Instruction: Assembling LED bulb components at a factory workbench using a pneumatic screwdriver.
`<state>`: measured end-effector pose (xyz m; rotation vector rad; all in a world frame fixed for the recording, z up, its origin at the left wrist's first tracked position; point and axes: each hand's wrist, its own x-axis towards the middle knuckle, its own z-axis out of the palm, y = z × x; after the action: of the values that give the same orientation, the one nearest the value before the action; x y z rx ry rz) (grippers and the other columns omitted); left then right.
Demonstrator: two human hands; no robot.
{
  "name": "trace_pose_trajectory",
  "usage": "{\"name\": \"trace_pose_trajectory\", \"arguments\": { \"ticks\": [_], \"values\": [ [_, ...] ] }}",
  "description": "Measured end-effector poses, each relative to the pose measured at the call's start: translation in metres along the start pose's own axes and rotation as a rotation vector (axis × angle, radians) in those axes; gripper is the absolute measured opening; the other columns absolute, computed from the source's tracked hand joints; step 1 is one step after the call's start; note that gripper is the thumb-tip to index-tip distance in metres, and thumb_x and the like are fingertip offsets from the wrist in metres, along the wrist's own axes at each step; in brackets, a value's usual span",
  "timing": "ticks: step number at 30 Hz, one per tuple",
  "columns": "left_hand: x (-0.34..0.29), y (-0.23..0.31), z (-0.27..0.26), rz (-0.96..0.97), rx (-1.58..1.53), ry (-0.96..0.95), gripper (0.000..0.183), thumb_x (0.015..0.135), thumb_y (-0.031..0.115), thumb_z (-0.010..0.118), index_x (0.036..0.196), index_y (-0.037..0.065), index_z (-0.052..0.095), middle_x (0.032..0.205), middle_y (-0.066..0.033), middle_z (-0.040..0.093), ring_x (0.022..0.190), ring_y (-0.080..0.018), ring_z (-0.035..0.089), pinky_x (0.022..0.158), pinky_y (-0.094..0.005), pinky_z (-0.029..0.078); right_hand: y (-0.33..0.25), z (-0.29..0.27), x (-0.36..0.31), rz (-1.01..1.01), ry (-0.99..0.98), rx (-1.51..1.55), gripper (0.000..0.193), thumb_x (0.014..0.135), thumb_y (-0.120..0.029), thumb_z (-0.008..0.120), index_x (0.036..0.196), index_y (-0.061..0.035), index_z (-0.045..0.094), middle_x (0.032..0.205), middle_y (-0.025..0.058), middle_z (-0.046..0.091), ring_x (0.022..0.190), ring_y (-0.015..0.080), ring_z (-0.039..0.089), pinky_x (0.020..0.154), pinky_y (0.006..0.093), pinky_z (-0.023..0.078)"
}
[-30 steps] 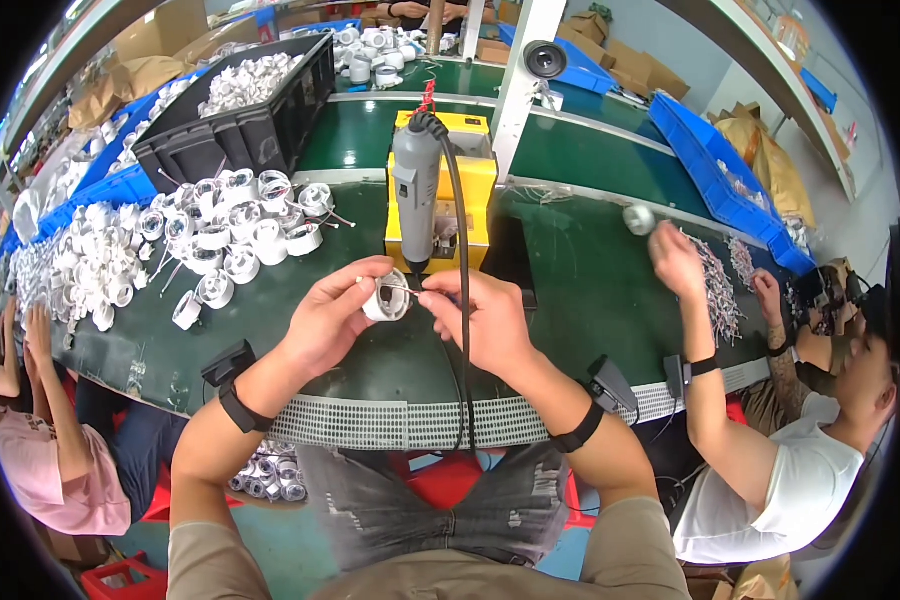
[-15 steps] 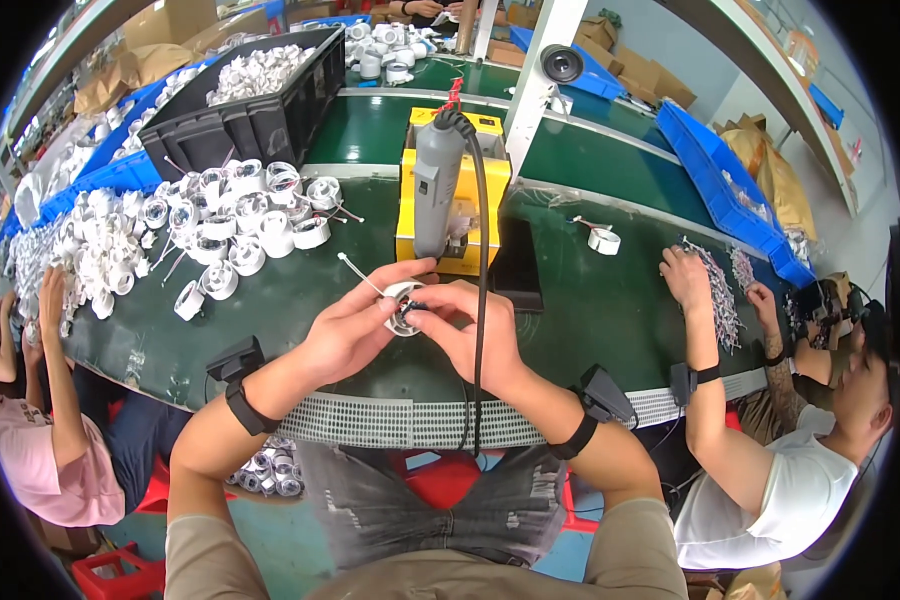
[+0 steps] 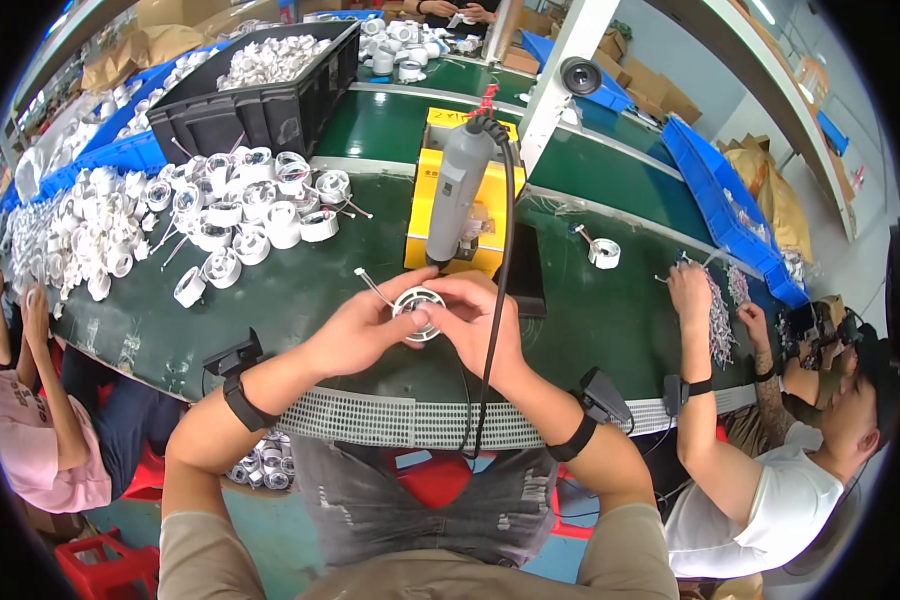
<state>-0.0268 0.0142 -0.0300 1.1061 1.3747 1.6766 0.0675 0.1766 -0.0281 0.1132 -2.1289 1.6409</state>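
Between my two hands, just above the green table, is a round white plastic housing (image 3: 417,293) with a ringed face turned up. A white wire with a small connector (image 3: 361,273) sticks out of it at the upper left. My left hand (image 3: 355,328) grips the housing's left side, its thumb on the face. My right hand (image 3: 482,325) holds the right side, its thumb pressing near the centre. My thumbs partly hide the middle. Just beyond my fingers a grey electric screwdriver (image 3: 460,175) hangs tip down before a yellow stand (image 3: 425,185).
A heap of white housings (image 3: 251,243) lies left, before a black crate (image 3: 240,120) of small white parts. One housing (image 3: 603,254) sits to the right, past a dark flat object (image 3: 526,270). The screwdriver's cable (image 3: 508,250) hangs beside my right hand. Co-workers sit on both sides.
The housing has been turned so its ringed face shows. My right fingers have moved from inside it to its rim and face. The whole view has shifted slightly.
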Motion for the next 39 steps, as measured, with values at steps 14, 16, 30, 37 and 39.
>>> {"name": "trace_pose_trajectory", "arguments": {
  "ticks": [14,16,30,37,39],
  "values": [
    [0.003,-0.009,-0.014,-0.367,-0.163,0.138,0.038,0.099,0.011,0.045,0.135,-0.001,0.040,0.106,-0.0105,0.060,0.092,-0.0200,0.065,0.082,-0.0325,0.057,-0.012,0.010,0.079,-0.219,0.406,-0.172,0.050,0.087,-0.008,0.063,0.129,0.0021,0.038,0.088,0.0067,0.063,0.075,0.0167,0.065,0.071,0.0302,0.053],
    [0.006,-0.011,-0.015,-0.370,-0.158,0.144,0.038,0.099,0.011,0.045,0.135,-0.001,0.040,0.104,-0.0101,0.059,0.091,-0.0199,0.065,0.082,-0.0318,0.057,-0.019,0.007,0.089,-0.337,0.508,0.053,0.040,0.093,-0.009,0.048,0.130,0.0012,0.035,0.069,0.0057,0.055,0.058,0.0146,0.057,0.056,0.0288,0.048],
    [0.006,-0.012,-0.016,-0.421,-0.155,0.177,0.037,0.100,0.012,0.042,0.134,-0.001,0.040,0.104,-0.0107,0.059,0.089,-0.0209,0.065,0.082,-0.0317,0.058,-0.022,0.001,0.113,-0.325,0.611,0.113,0.035,0.096,-0.015,0.045,0.125,0.0019,0.036,0.057,0.0062,0.046,0.044,0.0143,0.046,0.043,0.0285,0.040],
    [0.007,-0.011,-0.015,-0.421,-0.176,0.180,0.037,0.100,0.012,0.042,0.134,-0.002,0.040,0.104,-0.0112,0.059,0.089,-0.0215,0.065,0.082,-0.0326,0.058,-0.019,0.001,0.111,-0.326,0.586,0.118,0.031,0.095,-0.014,0.047,0.120,0.0013,0.037,0.058,0.0064,0.047,0.044,0.0144,0.046,0.043,0.0284,0.040],
    [0.007,-0.011,-0.014,-0.413,-0.186,0.181,0.037,0.100,0.012,0.042,0.134,-0.002,0.040,0.104,-0.0112,0.059,0.089,-0.0217,0.065,0.082,-0.0328,0.058,-0.020,0.002,0.109,-0.326,0.571,0.111,0.030,0.095,-0.014,0.047,0.120,0.0009,0.037,0.058,0.0064,0.047,0.044,0.0145,0.046,0.043,0.0284,0.040]
  ]
}}
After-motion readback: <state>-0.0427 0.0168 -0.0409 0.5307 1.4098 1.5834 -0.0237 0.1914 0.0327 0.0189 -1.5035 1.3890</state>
